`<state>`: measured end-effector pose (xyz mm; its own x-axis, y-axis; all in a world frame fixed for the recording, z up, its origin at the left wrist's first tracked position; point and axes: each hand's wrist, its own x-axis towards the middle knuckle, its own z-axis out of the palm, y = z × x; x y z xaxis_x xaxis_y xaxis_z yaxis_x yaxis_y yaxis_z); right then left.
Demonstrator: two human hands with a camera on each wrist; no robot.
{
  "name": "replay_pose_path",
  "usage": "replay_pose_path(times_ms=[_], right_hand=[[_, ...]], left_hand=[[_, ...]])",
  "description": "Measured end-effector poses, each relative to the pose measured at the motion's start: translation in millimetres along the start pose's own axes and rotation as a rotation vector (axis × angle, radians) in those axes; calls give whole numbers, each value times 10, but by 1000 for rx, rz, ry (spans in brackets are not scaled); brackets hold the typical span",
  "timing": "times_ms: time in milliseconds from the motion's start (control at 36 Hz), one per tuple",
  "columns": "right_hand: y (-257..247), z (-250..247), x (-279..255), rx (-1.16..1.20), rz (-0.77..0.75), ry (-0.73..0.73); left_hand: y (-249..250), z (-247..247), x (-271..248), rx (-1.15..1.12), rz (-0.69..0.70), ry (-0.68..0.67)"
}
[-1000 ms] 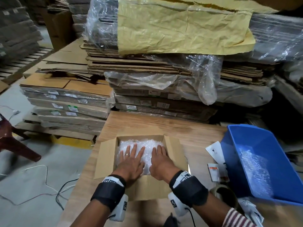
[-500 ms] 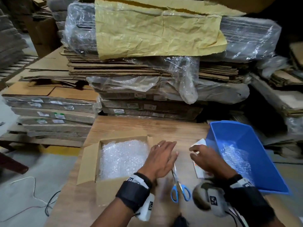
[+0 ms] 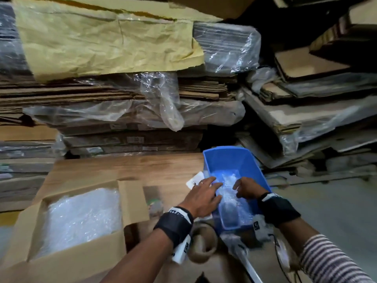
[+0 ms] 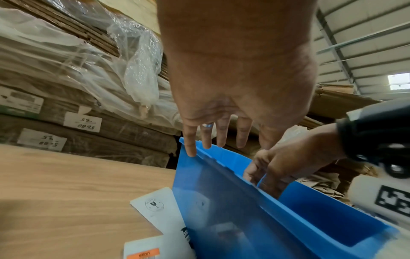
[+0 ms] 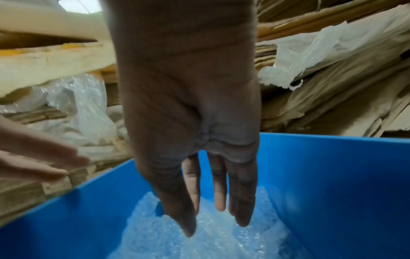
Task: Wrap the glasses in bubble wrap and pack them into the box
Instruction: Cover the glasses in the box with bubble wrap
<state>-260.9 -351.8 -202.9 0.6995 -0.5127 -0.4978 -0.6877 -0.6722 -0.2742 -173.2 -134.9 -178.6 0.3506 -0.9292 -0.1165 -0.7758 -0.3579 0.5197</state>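
While left hand hovers, right hand touches bubble wrap (blue bin).

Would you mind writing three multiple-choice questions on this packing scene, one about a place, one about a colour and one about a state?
1. Where is the right hand?
A. Inside the bin
B. Inside the cardboard box
C. Flat on the table

2. What colour is the bin?
A. Red
B. Blue
C. Green

3. How are the flaps of the cardboard box?
A. Taped shut
B. Folded closed
C. Open

Answers:
1 A: the right wrist view shows its fingers reaching down to the bubble wrap in the bin.
2 B: its walls are blue in every view.
3 C: the head view shows the flaps spread and bubble wrap lining the inside.
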Motion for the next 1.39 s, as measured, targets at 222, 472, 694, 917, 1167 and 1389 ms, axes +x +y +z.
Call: replay_pose_path(times_ms=[222,472,694,917,1167,1389], right_hand=[[128,-11,542,-57,-26,-87],[28,-24,820,-330,-198,-97],[-90,-330,665,-553,-270,7],[-144,-920,282,-497,-449,68],[-322,-1442,-462,-221,-692,200],[-303,-1582,-526,-164,-616,316]], left_hand=[[13,300,193,-62,-47,30],[-105,454,227,-131,-28,154],[-100,343,290,-134,-47,103],[77,191,478,-137,-80,147],[263,199,567,-500,-80,319],[11,-176,145,-726,-189,334]])
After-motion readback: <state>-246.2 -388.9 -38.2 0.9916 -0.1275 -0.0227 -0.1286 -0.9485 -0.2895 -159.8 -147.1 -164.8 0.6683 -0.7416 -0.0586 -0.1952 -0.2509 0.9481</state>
